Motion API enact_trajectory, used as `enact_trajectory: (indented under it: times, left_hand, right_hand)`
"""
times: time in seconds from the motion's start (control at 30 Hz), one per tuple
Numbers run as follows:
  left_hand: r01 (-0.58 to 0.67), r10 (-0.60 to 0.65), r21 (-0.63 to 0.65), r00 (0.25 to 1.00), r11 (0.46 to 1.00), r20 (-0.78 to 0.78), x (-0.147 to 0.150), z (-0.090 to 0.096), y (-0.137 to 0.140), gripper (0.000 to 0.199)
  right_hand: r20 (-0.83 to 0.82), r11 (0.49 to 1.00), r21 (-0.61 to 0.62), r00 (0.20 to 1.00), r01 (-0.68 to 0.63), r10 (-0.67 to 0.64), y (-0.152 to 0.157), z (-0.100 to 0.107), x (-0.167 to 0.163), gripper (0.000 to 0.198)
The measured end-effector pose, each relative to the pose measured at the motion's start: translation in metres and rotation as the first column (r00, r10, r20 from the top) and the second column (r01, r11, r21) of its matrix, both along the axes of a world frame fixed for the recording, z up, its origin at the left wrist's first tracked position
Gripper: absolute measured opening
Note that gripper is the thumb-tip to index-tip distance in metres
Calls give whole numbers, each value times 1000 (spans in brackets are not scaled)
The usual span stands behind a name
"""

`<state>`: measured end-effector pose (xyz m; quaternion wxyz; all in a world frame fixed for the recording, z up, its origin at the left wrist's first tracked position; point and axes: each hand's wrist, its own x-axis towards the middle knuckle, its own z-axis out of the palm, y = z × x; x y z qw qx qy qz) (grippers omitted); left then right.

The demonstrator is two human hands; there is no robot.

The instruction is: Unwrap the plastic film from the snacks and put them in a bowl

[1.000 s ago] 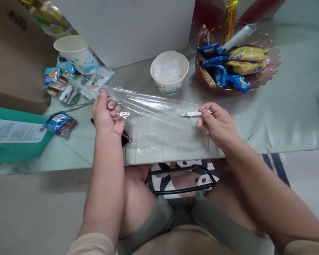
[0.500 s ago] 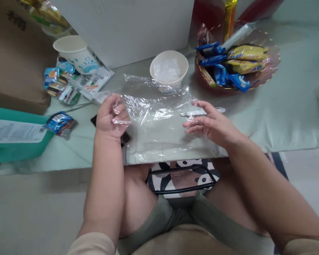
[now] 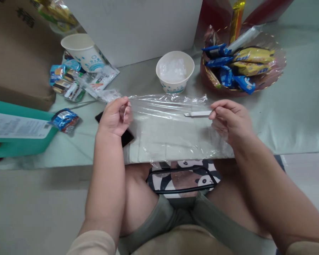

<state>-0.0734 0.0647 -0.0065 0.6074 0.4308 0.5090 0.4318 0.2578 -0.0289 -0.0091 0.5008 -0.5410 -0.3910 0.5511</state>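
A clear plastic bag is stretched between my two hands, over the near part of the table. My left hand pinches its upper left corner. At the upper right corner, my right hand has thumb and fingers closed on the plastic. Under or behind the film lies a white utility knife, its far end hidden by my right fingers. Beneath my left hand a dark flat object, perhaps a phone, shows in part. Just beyond the bag stands a paper cup holding small clear packets.
To the right is a pink glass bowl of wrapped snacks. At left are another paper cup, several snack packets, a small blue packet, a teal container and a cardboard box. A white board stands behind.
My right hand has gone from spread fingers to a pinch on the bag's edge and moved right. The bag's crumpled top is now pulled taut between my hands.
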Motion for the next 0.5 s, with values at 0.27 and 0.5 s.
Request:
enact_trajectory:
  times: [0.27, 0.5]
  left_hand:
    - [-143, 140, 6, 980, 990, 142, 3, 5, 0, 38]
    - [-14, 22, -55, 987, 998, 159, 29, 7, -14, 50]
  right_hand:
    - [-26, 993, -6, 993, 119, -119, 0, 3, 1, 15]
    - [79, 988, 59, 986, 144, -148, 7, -4, 5, 22]
